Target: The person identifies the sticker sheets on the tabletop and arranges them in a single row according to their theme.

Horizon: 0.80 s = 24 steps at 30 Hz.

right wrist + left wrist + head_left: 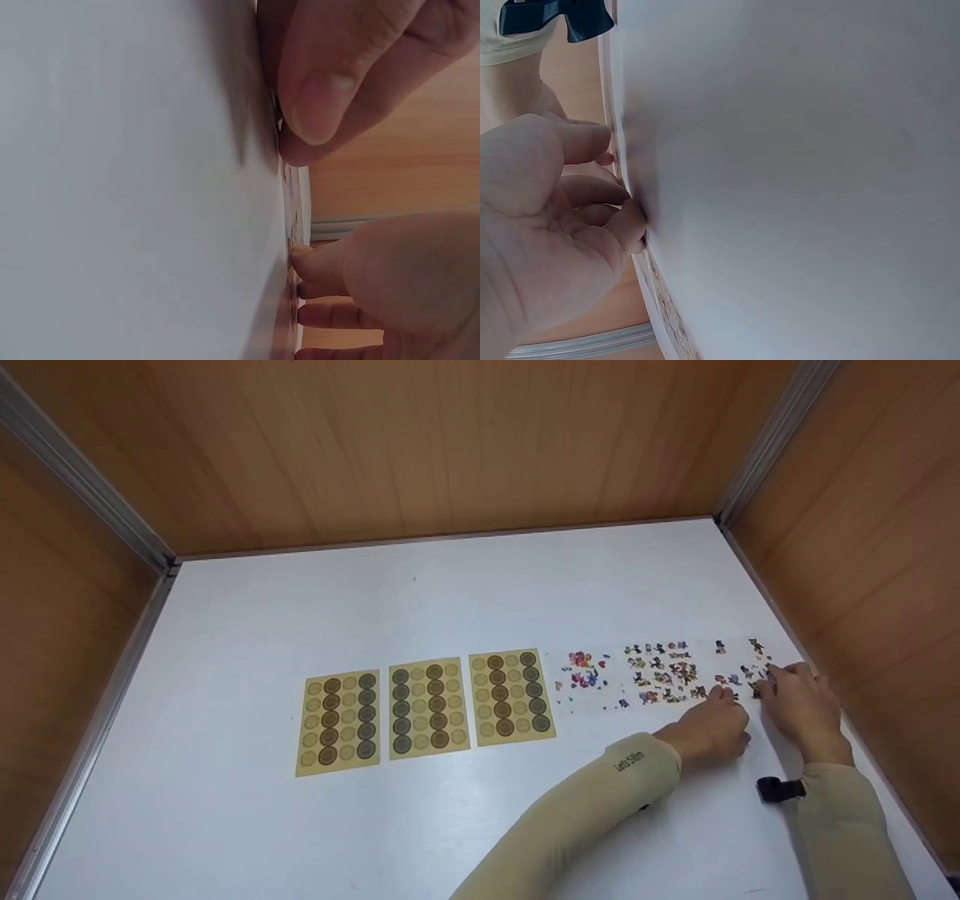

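Observation:
A clear sheet with small colourful stickers [720, 647] lies on the white table at the far right. My right hand [802, 709] is over its right side; in the right wrist view the thumb [321, 109] and a finger pinch at a thin edge low on the table. My left hand [711, 729] rests its bent fingertips at the sheet's lower left edge. Those fingers [630, 221] touch down at table level in the left wrist view. Just left of this hand lies a second clear sticker sheet [662, 664], its figures more crowded. The fingers hide part of the rightmost sheet.
A third clear sheet with red and blue stickers [583, 679] continues the row leftward. Beyond it lie three yellow sheets of round stickers, at right [512, 697], middle [428, 709] and left [339, 722]. Wooden panels [450, 450] enclose the white table [225, 825].

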Each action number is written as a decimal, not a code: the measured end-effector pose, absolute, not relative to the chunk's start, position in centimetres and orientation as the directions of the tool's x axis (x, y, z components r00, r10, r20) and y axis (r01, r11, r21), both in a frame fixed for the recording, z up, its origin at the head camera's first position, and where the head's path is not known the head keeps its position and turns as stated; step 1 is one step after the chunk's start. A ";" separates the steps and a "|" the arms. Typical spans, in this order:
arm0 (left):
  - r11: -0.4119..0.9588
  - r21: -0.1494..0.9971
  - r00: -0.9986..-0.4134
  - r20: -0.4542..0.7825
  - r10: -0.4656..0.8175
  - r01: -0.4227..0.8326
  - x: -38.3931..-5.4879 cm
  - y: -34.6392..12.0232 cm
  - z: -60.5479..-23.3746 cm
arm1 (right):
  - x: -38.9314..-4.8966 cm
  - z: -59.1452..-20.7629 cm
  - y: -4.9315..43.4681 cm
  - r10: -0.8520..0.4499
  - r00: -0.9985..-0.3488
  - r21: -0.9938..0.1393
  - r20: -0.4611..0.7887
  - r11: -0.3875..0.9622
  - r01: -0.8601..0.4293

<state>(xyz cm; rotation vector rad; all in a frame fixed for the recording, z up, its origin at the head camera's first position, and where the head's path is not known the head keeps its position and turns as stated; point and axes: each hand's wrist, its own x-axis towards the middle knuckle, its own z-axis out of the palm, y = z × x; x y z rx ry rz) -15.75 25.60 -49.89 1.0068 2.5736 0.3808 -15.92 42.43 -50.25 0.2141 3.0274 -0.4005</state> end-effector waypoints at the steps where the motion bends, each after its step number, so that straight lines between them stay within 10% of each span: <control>1: 0.711 0.370 -0.684 -0.227 0.693 0.598 -15.8 25.6 -49.9 | -16.0 -50.2 42.4 0.123 -0.988 -0.246 -0.093 0.959 0.143; 13: 0.644 0.253 -0.654 -0.055 0.754 0.722 -17.6 22.6 -47.6 | -16.8 -48.2 40.9 0.006 -1.000 -0.249 0.026 0.969 -0.001; 24: 0.689 0.084 -0.680 0.282 0.677 0.720 -19.9 7.1 -44.1 | -18.0 -46.5 36.4 -0.159 -0.929 -0.296 0.335 0.918 -0.264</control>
